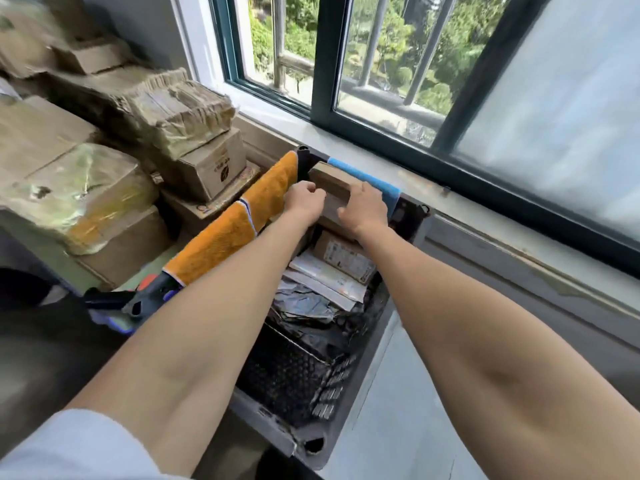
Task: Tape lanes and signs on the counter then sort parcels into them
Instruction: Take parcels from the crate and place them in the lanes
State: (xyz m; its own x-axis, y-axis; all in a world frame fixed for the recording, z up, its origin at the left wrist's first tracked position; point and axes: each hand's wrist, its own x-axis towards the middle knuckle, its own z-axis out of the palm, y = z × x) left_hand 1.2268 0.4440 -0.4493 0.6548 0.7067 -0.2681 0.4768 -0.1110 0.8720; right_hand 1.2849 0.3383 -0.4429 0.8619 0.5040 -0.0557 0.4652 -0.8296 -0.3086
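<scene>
Crate (294, 375): black mesh wall is seen; the dark wrapped contents at the near end are hard to make out.
Parcels (343, 258): flat mailers and a small labelled box are piled inside; labels are too blurred to be read.
Arms: both are stretched forward, nearly straight.
Left hand (304, 202): fingers are curled against the box's left side, with the tips hidden.
Right hand (363, 211): fingers are wrapped over its right edge, palm down.
Cardboard box (332, 183): held between both hands at the crate's far end; its lower part is covered.

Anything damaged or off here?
The cardboard bundle atop the left stack is frayed and torn; the grey mailer in the crate is crumpled. The box gripped by the left hand and right hand looks intact.
</scene>
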